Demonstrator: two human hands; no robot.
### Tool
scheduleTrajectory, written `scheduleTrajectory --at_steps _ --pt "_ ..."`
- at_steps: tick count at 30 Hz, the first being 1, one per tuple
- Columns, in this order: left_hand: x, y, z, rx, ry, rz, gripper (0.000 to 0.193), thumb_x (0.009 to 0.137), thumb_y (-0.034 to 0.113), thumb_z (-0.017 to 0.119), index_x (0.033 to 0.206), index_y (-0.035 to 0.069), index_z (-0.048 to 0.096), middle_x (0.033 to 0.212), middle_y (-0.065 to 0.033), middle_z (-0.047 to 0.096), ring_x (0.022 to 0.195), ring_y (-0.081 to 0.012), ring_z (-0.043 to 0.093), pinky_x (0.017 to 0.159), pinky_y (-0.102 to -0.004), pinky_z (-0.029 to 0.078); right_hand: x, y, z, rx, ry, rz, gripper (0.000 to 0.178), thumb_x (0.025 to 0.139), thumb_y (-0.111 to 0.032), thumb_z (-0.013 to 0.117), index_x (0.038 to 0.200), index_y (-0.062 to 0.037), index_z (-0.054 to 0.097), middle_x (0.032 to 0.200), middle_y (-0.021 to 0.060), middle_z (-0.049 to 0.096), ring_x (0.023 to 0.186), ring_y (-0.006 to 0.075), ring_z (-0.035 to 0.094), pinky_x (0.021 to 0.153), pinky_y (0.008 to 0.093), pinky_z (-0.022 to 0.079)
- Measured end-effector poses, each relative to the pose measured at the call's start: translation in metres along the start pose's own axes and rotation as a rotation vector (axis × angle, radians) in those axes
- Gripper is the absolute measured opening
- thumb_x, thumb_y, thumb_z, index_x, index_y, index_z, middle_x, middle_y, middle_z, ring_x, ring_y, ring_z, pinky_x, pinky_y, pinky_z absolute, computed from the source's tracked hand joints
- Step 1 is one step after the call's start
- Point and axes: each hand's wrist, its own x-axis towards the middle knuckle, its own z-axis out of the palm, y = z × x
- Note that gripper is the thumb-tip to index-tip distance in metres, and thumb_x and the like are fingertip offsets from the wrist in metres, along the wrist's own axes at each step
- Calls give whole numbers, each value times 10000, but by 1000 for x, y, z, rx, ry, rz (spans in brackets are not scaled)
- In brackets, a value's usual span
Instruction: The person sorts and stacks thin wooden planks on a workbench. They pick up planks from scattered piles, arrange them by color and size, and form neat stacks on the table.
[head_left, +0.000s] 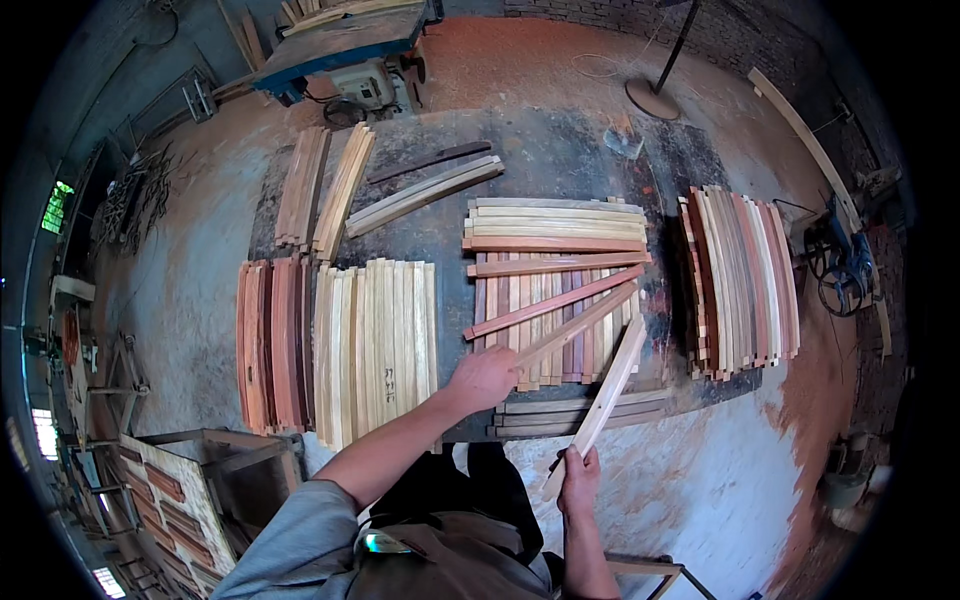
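Dusty workshop floor all round a dark, scuffed bench (560, 150), with bundles of slats set out on top. At centre, a crosswise layer over a row of lengthwise slats (490, 300): a pale row (555, 218) packed close at the far side, then, nearer, a red slat (555, 302) and a brown slat (578, 326) lying askew, converging at the right. Right hand (579, 478) wrapped round a pale slat (608, 390) near its lower end, with the upper end by the pile's right edge. Left hand (484, 378) at the left end of the brown slat; cannot tell whether pinching or merely touching.

To do this well, square the brown slat against the red slat, keep the pale slat clear meanwhile, and level the ends without disturbing the layer beneath.

Hidden: most of the left fingertips, the right palm, and much of the lower layer. Cropped by the upper rim: a blue-edged machine (345, 45). Too small to judge: flaws in the wood.
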Motion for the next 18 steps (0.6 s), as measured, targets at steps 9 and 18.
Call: scheduleTrajectory --at_steps 9,18 --pt "-79 -14 -60 -1171 -34 -529 208 1000 172 515 1123 12 566 784 -52 620 566 -117 596 498 -261 498 12 14 -7 -79 -32 -31 176 937 -185 602 1004 -31 551 810 55 601 674 136 580 614 304 490" --pt "-90 -50 -93 -1115 249 -623 234 965 154 556 1142 4 592 817 -31 607 651 -103 592 580 -269 487 14 2 -2 -137 24 -31 182 925 -189 612 995 -34 548 792 57 587 644 145 570 584 314 493"
